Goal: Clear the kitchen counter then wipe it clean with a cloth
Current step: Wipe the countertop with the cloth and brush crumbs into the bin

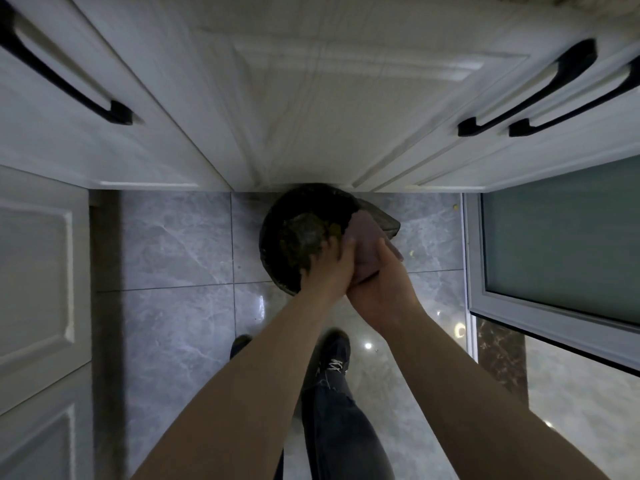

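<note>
A round bin lined with a dark bag [294, 220] stands on the floor against the cabinet fronts, with scraps inside. Over its right rim I hold a purplish cloth [363, 247]. My right hand [384, 292] grips the cloth from below and the side. My left hand [329, 268] presses against the cloth's left face, fingers spread over the bin's opening. The two hands touch each other. The counter top is out of view.
White cabinet doors with black handles [526, 95] fill the top. A white panelled door [34, 289] stands at the left, a frosted glass sliding door [561, 244] at the right. Grey glossy floor tiles [173, 258] lie below. My legs and a dark shoe [334, 355] are underneath.
</note>
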Demonstrator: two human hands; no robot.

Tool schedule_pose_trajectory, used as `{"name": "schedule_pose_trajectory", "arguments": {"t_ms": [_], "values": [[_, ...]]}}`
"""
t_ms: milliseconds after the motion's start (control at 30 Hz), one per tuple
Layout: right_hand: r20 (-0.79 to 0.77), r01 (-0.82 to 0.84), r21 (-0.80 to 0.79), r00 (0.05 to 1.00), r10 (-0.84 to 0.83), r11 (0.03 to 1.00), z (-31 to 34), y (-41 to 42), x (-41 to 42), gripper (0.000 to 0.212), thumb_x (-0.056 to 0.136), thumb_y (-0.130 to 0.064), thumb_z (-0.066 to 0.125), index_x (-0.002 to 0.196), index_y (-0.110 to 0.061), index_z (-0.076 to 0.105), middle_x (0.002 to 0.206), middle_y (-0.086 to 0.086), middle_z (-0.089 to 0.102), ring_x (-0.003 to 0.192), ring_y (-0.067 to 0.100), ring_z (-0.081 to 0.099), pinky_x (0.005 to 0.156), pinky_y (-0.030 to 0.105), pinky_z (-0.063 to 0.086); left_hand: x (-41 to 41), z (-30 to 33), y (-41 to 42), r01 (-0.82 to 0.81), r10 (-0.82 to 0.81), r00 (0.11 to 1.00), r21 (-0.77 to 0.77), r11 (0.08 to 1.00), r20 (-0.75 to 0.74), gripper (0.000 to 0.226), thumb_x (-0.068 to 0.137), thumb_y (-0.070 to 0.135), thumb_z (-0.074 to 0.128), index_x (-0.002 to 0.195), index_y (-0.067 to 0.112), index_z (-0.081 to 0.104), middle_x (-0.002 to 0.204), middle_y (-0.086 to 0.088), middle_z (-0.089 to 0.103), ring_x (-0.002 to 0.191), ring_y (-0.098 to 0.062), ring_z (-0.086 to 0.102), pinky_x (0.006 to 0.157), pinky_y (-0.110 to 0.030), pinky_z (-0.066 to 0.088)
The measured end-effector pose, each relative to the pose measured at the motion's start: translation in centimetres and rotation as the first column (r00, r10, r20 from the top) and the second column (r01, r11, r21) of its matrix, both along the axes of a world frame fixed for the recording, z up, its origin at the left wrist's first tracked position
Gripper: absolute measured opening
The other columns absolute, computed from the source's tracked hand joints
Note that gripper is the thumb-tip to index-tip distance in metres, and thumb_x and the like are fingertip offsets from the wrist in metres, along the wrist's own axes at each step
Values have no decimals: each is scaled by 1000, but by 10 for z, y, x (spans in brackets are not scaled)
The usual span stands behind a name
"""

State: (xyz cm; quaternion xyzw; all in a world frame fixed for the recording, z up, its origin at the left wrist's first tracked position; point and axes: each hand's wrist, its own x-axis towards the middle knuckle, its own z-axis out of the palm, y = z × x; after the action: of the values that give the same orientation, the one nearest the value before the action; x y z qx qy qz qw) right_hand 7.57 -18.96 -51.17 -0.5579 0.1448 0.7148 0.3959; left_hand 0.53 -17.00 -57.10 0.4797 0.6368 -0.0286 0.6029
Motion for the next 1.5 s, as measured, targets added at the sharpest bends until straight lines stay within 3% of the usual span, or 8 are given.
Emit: {"name": "schedule_pose_trajectory", "arguments": {"t_ms": [133, 267, 367, 500, 600, 767, 1167, 1500], "values": [[147, -47, 75, 989, 35, 996, -5, -12, -4, 47, 107, -34, 28, 130, -10, 61, 133, 12, 62, 123, 25, 59, 104, 43, 42, -1, 22, -10, 93, -154, 976, 342, 935, 155, 66, 96, 50, 21, 154, 19, 20, 162, -6, 18, 149, -25, 16, 120, -43, 14], [-50, 185, 18, 982, -184, 983, 21, -13, 5, 54, 106, -38, 31, 119, -1, 68, 123, 20, 67, 116, 30, 65, 109, 46, 40, -21, 18, -12, 44, -18, 982, 137, 990, -188, 69, 98, 58, 18, 154, 20, 17, 162, -8, 16, 148, -34, 15, 119, -52, 15], [11, 176, 62, 984, -177, 982, 33, -13, 10, 48, 106, -39, 34, 141, -11, 51, 138, 15, 58, 130, 29, 54, 115, 47, 35, -18, 38, -14, 65, -131, 981, 390, 919, 145, 62, 99, 46, 34, 155, 23, 19, 163, -3, 18, 148, -25, 17, 120, -42, 18], [-79, 261, 135, 964, -252, 956, 78, -7, -3, 49, 106, -37, 33, 135, -2, 53, 138, 22, 56, 130, 33, 52, 109, 46, 41, -34, 54, -7, -173, 171, 985, -176, 969, -28, 81, 85, 80, 24, 152, 34, 25, 159, -7, 26, 140, -31, 34, 115, -49, 30], [-67, 228, 192, 973, -219, 954, 127, -8, -1, 53, 107, -35, 30, 118, 1, 67, 129, 24, 62, 126, 33, 55, 108, 45, 41, -51, 99, 6, -422, 434, 900, -174, 890, 33, 77, 91, 71, 25, 149, 22, 36, 150, -12, 42, 133, -32, 45, 111, -47, 37], [-54, 137, 208, 990, -128, 969, 199, -13, -12, 43, 106, -35, 35, 131, -8, 58, 126, 17, 66, 113, 29, 66, 97, 44, 52, -82, 192, 3, -526, 864, 377, -690, 496, 334, 63, 88, 67, 48, 122, 18, 67, 120, -10, 70, 110, -30, 65, 94, -47, 52], [-122, 96, 223, 990, -70, 970, 351, -57, -67, 54, 101, -40, 46, 144, -8, 46, 137, 23, 57, 129, 37, 52, 105, 53, 43, -161, 353, -45, -684, 735, 550, -290, 669, 396, 37, 87, 19, 71, 121, 8, 64, 110, -14, 72, 94, -29, 70, 77, -37, 58], [-109, 128, 319, 989, -98, 939, 424, -18, -42, 58, 101, -50, 41, 140, -7, 51, 135, 20, 60, 130, 34, 52, 112, 50, 37, -157, 431, -22, -740, 783, 474, -300, 603, 404, 21, 93, 13, 64, 113, 15, 62, 88, -3, 67, 64, -10, 58, 50, -19, 47]]}}
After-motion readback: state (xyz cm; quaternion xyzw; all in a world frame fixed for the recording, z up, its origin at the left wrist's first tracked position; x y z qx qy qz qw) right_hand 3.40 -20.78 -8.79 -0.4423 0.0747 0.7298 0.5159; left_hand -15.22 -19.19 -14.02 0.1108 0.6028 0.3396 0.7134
